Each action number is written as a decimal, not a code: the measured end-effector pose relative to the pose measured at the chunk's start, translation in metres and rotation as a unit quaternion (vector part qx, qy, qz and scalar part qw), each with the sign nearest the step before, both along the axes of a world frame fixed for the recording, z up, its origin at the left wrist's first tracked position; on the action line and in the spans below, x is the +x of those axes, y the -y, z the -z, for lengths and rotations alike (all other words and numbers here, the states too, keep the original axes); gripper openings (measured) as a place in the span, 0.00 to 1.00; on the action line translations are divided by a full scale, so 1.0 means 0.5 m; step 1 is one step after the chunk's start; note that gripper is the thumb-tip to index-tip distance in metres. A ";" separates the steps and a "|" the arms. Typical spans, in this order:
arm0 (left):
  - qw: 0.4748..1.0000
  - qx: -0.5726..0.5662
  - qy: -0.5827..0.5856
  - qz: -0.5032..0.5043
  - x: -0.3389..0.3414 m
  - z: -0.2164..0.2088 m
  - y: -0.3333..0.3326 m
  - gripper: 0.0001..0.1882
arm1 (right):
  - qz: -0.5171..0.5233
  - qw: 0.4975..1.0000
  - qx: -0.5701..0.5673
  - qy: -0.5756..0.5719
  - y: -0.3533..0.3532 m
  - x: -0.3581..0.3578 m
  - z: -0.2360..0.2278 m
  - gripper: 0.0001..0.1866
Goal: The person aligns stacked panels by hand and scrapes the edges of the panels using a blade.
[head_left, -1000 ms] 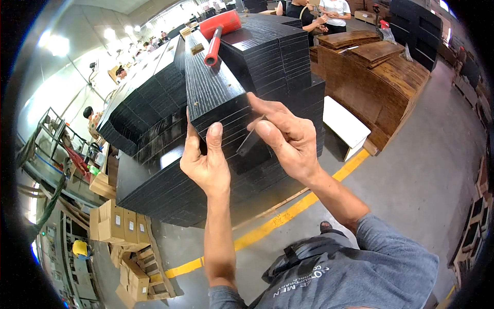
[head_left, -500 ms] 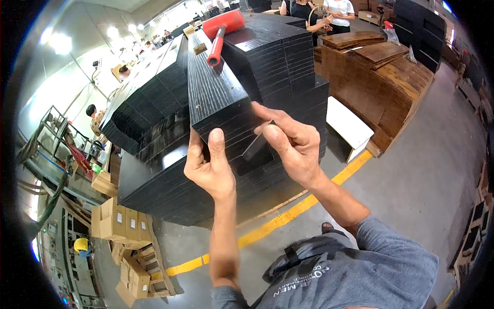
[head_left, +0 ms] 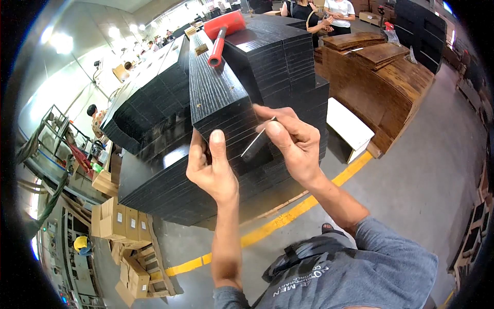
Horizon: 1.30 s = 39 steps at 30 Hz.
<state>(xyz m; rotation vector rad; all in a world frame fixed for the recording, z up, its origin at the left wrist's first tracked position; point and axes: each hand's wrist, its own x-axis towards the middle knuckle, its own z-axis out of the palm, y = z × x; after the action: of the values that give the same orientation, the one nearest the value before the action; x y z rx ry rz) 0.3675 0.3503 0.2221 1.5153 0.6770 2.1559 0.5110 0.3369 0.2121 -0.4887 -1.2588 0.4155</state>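
A narrow stack of black wood-grain boards [head_left: 218, 87] stands before me on a larger black pile. My left hand [head_left: 215, 167] is at the stack's near left corner, its thumb up against the end face and its fingers along the side, partly hidden. My right hand [head_left: 293, 144] pinches a thin, flat blade-like strip [head_left: 256, 140] between thumb and fingers. The strip slants down to the left, seen nearly edge-on, close to the stack's near right corner. My right index finger reaches that corner. A red mallet [head_left: 225, 26] lies on the stack, its handle toward me.
Small wooden blocks [head_left: 200, 49] lie beside the mallet. Brown boards [head_left: 378, 82] are piled at the right, next to a white panel [head_left: 350, 129]. Cardboard boxes [head_left: 121, 224] sit at the lower left. A yellow floor line [head_left: 278, 219] crosses below; several people stand far back.
The strip in my right hand has turned from showing its dark flat face to nearly edge-on. My left hand has shifted very slightly right along with the view.
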 end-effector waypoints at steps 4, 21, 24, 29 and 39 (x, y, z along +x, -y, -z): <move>0.987 0.018 -0.057 -0.148 -0.009 0.067 0.052 0.21 | 0.020 0.996 -0.063 -0.065 0.017 0.026 0.033 0.12; 0.831 0.029 -0.450 -0.327 0.062 0.027 0.192 0.17 | -0.122 0.977 -0.036 0.174 0.060 0.130 -0.004 0.11; 0.899 -0.046 -0.295 -0.321 0.095 0.039 0.201 0.10 | -0.158 0.976 0.018 0.151 -0.008 0.213 -0.037 0.10; 0.897 0.032 -0.245 -0.366 0.197 0.000 0.183 0.08 | -0.137 0.930 0.257 0.224 -0.195 0.280 -0.153 0.11; 0.831 0.058 -0.268 -0.485 0.329 -0.049 0.118 0.11 | -0.249 0.942 0.221 0.043 -0.211 0.190 -0.068 0.10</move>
<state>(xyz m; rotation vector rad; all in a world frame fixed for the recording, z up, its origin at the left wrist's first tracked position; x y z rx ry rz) 0.5317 0.2915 0.2468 2.1767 1.8737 2.4102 0.6061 0.4425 0.2462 0.2063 -1.5085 0.5171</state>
